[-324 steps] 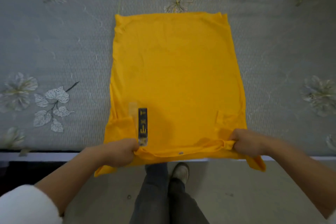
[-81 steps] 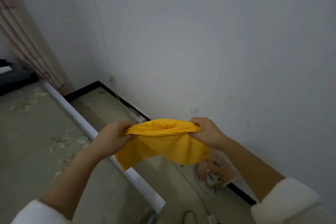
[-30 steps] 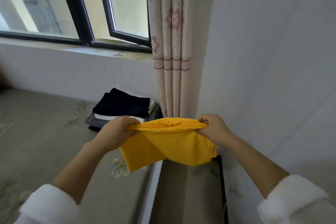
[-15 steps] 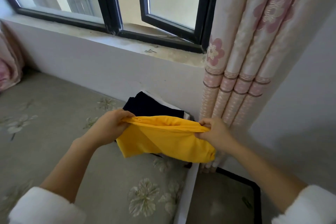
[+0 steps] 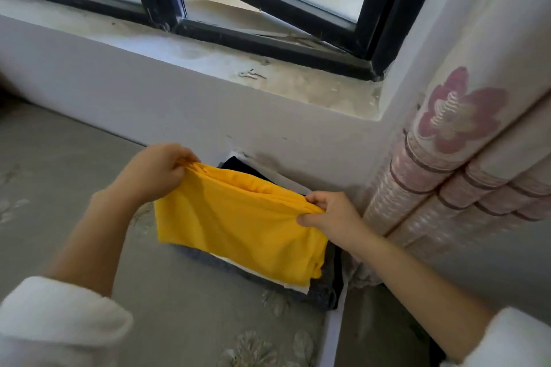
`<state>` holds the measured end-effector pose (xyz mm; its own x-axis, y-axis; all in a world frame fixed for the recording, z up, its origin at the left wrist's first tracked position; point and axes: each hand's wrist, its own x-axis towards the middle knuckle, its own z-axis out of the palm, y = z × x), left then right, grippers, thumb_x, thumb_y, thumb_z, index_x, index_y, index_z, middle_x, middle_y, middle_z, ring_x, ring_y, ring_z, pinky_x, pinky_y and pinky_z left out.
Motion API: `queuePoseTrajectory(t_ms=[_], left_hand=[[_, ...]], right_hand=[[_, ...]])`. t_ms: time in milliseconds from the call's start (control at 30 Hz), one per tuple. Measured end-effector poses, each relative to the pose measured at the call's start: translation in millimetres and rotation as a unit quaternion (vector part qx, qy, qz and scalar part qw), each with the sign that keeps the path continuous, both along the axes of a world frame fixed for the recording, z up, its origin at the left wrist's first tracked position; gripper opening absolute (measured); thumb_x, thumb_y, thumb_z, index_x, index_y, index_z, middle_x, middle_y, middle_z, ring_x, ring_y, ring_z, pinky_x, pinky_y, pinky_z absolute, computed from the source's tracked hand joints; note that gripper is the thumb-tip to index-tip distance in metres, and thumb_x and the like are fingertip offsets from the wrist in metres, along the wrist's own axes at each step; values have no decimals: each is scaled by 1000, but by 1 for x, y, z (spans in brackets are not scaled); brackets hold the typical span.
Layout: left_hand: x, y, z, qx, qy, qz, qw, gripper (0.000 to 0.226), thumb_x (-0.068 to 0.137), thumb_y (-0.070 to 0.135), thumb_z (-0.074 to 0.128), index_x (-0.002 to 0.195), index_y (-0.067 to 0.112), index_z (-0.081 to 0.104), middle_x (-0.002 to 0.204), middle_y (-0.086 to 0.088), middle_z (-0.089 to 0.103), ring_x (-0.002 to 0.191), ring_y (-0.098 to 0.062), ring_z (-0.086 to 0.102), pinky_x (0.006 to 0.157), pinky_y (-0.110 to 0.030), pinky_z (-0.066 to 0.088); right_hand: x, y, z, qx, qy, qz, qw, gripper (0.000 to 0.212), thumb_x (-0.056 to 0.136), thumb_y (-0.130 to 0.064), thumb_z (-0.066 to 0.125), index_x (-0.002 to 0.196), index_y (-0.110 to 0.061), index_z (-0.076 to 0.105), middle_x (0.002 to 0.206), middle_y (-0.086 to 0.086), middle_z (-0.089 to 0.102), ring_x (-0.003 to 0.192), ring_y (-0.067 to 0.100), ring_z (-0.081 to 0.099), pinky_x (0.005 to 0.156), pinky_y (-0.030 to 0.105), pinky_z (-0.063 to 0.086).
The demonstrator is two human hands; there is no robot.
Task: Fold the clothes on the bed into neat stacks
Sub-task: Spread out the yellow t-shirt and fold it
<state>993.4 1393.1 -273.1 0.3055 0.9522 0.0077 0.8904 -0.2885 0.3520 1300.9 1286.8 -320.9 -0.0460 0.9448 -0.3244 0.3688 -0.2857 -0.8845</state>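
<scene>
A folded yellow garment (image 5: 238,223) hangs over a stack of folded clothes (image 5: 319,292) at the bed's far corner. My left hand (image 5: 155,171) pinches its far left corner and my right hand (image 5: 331,216) pinches its right corner. The garment's lower part lies on the stack; its held edge is still lifted. The stack shows grey, white and dark layers, with a dark piece (image 5: 235,165) peeking out behind the yellow one.
The grey flowered bed cover (image 5: 59,176) spreads to the left and front. A white wall and window sill (image 5: 268,80) rise just behind the stack. A flowered curtain (image 5: 447,164) hangs at the right, beside the bed's edge (image 5: 331,337).
I have carried the folded yellow garment to the bed's corner and lowered it onto the stack. Both hands have kept their grip and moved forward and down.
</scene>
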Motion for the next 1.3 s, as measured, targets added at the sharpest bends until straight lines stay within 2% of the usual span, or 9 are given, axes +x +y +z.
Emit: queuePoseTrajectory(t_ms=[133,300,533,600,700,833,933,1067,1300], left_hand=[[31,56,-46,-62,49,-17,997,45,81,-6,45,112,17,68,115,-9,65,104,-29,57,82,-38,46],[58,104,-98,-44,62,-28,997,45,80,-3,47,111,23,66,118,-6,64,110,-29,55,86,-42,48],[89,100,-162,41,-10,81,996,42,93,5,49,134,13,51,144,-13,44,134,-33,35,105,-50,27],[94,71,-181,75,-28,88,993,37,92,12,54,129,8,54,143,-18,43,131,-39,37,104,-55,29],[96,30,-209,83,-9,82,993,35,92,28,45,121,12,59,138,-17,47,126,-39,38,103,-60,27],[94,23,-237,-21,23,108,994,54,96,51,23,147,34,31,159,-5,15,147,-34,0,112,-60,-5],[96,35,-253,-62,30,129,989,60,92,61,14,149,45,9,161,2,-7,144,-35,-20,109,-63,-11],[99,41,-261,-108,62,127,984,60,94,63,12,150,42,2,160,3,-15,142,-35,-25,110,-63,-12],[105,15,-226,-162,29,139,977,58,100,51,23,151,38,-1,161,-1,-12,146,-28,-15,114,-58,-3]], right_hand=[[8,42,-37,-26,-74,-35,996,13,79,-5,71,89,-1,64,80,4,59,74,16,55,61,25,36],[22,85,-82,-39,-139,-79,986,35,82,-3,64,115,-14,64,104,2,64,89,15,58,58,18,39],[27,96,-123,-26,-303,-85,949,31,92,-16,55,123,-12,53,123,9,57,112,27,52,85,32,43],[18,80,-131,43,-379,5,925,43,94,-28,51,135,-17,43,142,6,43,131,24,37,104,38,30],[-8,55,-145,75,-352,155,920,64,93,-51,33,150,-25,20,161,-6,-1,147,15,-3,116,39,-2],[-23,42,-178,-20,-399,176,900,82,89,-71,18,142,-32,-31,148,-2,-43,136,22,-41,114,44,-21],[-13,35,-189,-54,-429,148,890,81,86,-75,9,136,-32,-40,147,3,-45,134,28,-42,112,48,-22],[-5,27,-194,-92,-415,139,894,85,77,-80,-3,134,-31,-42,150,7,-41,138,29,-37,113,48,-18],[4,29,-166,-74,-394,183,898,82,93,-65,24,151,-24,-17,159,5,-20,146,25,-18,115,51,-9]])
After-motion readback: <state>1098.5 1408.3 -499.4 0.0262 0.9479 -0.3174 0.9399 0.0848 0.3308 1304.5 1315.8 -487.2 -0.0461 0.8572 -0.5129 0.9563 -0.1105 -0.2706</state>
